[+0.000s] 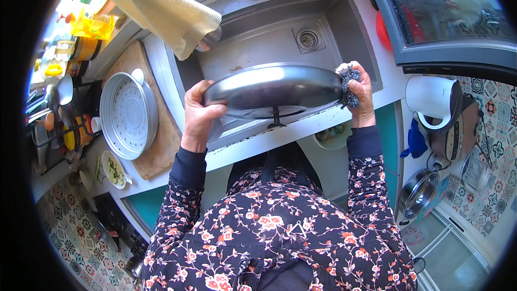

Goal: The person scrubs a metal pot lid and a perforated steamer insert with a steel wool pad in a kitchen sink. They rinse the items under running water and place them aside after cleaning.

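Note:
A round dark metal pan lid (pixel 274 85) with a knob is held tilted over the near edge of the stainless steel sink (pixel 258 44), its knob towards me. My left hand (pixel 202 107) grips its left rim, thumb on the near side. At its right rim, my right hand (pixel 361 89) clasps a dark grey scouring pad (pixel 349 87) against the lid. A drain (pixel 309 39) shows in the basin beyond. Above the sink's left side hangs a cream cloth (pixel 161 8), draped over something metallic, probably the faucet.
A wooden board (pixel 161 145) left of the sink bears a perforated steamer tray (pixel 127 115). Near it is a dish of chopped food (pixel 114 169). At right stand a white electric kettle (pixel 430 97) and a steel pot (pixel 420 194). A glass-paned window (pixel 448 8) juts in at upper right.

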Motion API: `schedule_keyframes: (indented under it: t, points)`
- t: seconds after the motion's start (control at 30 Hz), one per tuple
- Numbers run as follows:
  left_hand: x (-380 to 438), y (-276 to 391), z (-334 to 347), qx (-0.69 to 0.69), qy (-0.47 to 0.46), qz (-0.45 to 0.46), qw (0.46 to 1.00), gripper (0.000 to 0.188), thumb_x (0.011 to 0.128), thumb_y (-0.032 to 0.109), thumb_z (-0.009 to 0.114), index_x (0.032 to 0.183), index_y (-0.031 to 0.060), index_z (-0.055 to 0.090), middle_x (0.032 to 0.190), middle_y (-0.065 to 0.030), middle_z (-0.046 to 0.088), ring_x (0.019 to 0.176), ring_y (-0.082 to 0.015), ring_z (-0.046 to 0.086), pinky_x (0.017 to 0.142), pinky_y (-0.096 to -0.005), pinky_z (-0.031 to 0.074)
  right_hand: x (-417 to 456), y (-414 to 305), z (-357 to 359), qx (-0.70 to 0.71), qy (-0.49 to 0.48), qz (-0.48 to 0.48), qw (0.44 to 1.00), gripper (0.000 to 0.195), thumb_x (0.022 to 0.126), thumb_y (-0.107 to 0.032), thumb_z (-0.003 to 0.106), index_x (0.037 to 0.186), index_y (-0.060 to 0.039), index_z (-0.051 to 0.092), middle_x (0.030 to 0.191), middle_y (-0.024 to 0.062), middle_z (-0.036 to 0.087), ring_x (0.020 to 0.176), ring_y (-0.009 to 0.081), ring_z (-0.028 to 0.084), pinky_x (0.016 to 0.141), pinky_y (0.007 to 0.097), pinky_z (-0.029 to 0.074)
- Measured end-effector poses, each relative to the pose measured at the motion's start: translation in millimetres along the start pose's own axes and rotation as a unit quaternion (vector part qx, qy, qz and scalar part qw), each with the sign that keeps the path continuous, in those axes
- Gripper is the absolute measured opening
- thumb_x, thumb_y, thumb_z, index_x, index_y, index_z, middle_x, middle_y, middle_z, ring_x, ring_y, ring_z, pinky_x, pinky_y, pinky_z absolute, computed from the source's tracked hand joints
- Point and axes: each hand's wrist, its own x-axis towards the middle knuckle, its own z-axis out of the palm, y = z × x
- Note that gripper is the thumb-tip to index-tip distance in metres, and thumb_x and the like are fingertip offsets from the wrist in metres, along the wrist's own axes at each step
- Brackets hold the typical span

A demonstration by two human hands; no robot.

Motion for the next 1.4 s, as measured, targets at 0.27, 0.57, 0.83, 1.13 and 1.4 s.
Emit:
schedule_keyframes:
  t: [0.27,0.57,0.83,1.13,1.4]
  points:
    - [15.2,-48.7,-22.8,-0.035,0.012,0.016,0.999,0.058,0.086,0.043,0.077,0.129,0.009,0.059,0.115,-0.0013,0.065,0.11,-0.0159,0.06,0.099,-0.0361,0.048,13.1,-23.4,17.7,0.058,0.107,-0.034,0.992,0.044,0.077,-0.025,0.081,0.113,-0.0118,0.059,0.099,0.005,0.065,0.083,0.0154,0.068,0.059,0.0253,0.061]
    - [12.1,-71.3,-11.9,-0.491,-0.044,-0.397,0.774,0.061,0.098,0.049,0.055,0.144,0.0102,0.046,0.123,-0.018,0.063,0.097,-0.0277,0.07,0.074,-0.0442,0.063,-10.8,-77.7,98.3,-0.593,-0.332,-0.147,0.718,0.029,0.066,-0.015,0.087,0.09,-0.0087,0.073,0.089,0.0071,0.071,0.079,0.0213,0.068,0.071,0.0298,0.055]
    - [6.5,-77.5,-8.7,-0.131,0.083,-0.233,0.96,0.05,0.088,0.001,0.059,0.136,-0.0016,0.045,0.111,-0.0135,0.063,0.098,-0.0195,0.067,0.084,-0.0327,0.06,-39.2,-19.7,50.4,-0.362,0.021,-0.179,0.915,0.038,0.077,-0.015,0.083,0.11,-0.0066,0.065,0.103,0.0053,0.068,0.088,0.0148,0.065,0.081,0.0287,0.053]
    - [0.5,-79.3,-1.2,-0.082,0.078,-0.206,0.972,0.052,0.091,0.001,0.052,0.141,0.0025,0.042,0.113,-0.0093,0.059,0.098,-0.0154,0.064,0.084,-0.0298,0.058,-5.7,-5.0,34.5,-0.094,0.335,0.0,0.937,0.034,0.093,-0.02,0.067,0.123,-0.0037,0.06,0.105,0.0075,0.068,0.093,0.0162,0.067,0.082,0.0288,0.055]
    - [-17.2,-73.9,29.3,-0.11,0.061,-0.239,0.963,0.074,0.078,-0.006,0.047,0.15,0.0063,0.031,0.126,-0.008,0.051,0.108,-0.015,0.052,0.088,-0.0274,0.048,55.7,47.3,41.0,-0.735,0.071,-0.172,0.652,0.03,0.086,-0.017,0.072,0.114,-0.0073,0.064,0.111,0.0133,0.063,0.102,0.0334,0.061,0.088,0.0423,0.051]
